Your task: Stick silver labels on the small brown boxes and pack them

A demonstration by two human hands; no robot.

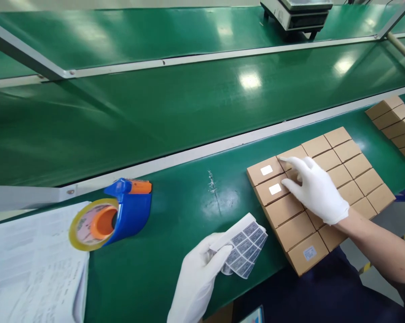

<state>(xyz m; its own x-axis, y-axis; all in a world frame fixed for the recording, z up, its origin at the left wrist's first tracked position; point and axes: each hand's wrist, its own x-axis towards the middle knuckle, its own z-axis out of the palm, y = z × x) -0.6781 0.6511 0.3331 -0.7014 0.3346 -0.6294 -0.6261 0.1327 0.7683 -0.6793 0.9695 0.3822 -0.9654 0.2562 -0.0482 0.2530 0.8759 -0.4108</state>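
Right hand [315,190], white-gloved: fingers spread, tips resting on a block of kraft cartons [353,179] beneath it, rows running slantwise. Left hand [197,280], gloved: pinching a sheet of printed labels [244,246], just left of the block's near edge. Labelled cartons [272,189] sit at the right fingertips. Left of both hands, green worktop [189,251] lies open — tape dispenser [131,208] further left.

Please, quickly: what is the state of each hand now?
Left hand: closed, holding a sheet of labels.
Right hand: open, fingers resting on a cardboard box.
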